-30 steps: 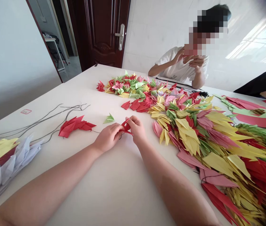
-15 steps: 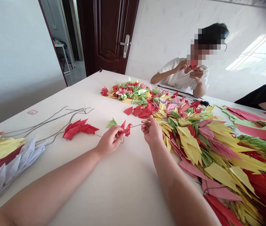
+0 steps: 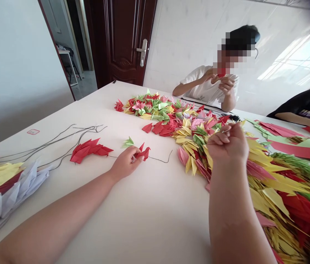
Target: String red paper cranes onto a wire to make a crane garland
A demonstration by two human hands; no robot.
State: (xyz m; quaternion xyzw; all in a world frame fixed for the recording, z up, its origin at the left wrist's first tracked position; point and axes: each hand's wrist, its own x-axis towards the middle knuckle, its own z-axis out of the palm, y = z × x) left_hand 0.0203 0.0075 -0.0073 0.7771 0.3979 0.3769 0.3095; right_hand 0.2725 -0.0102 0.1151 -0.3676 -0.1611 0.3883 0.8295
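Your right hand (image 3: 228, 141) has moved away from the small red folded-paper crane (image 3: 145, 154) toward 3 o'clock, and is now raised over the long heap of yellow, red, green and pink folded paper (image 3: 188, 126). Your left hand (image 3: 127, 159) has stayed by the crane, its grip pinched on the paper, just above the white worktop (image 3: 144, 212). Your right grip is curled; you cannot tell from this view whether it holds anything.

Judging by the thin dark cord (image 3: 160, 160) leaving the crane at 3 o'clock, and the stretch running out at 9, this piece looks threaded. At 9 o'clock from your left hand, the cluster of overlapping red folded paper (image 3: 89, 151) appears gathered on the cord already; the crane sits apart from it, so that gap is unclosed. One small light-green folded-paper piece (image 3: 128, 142) lies separate at 12 o'clock.
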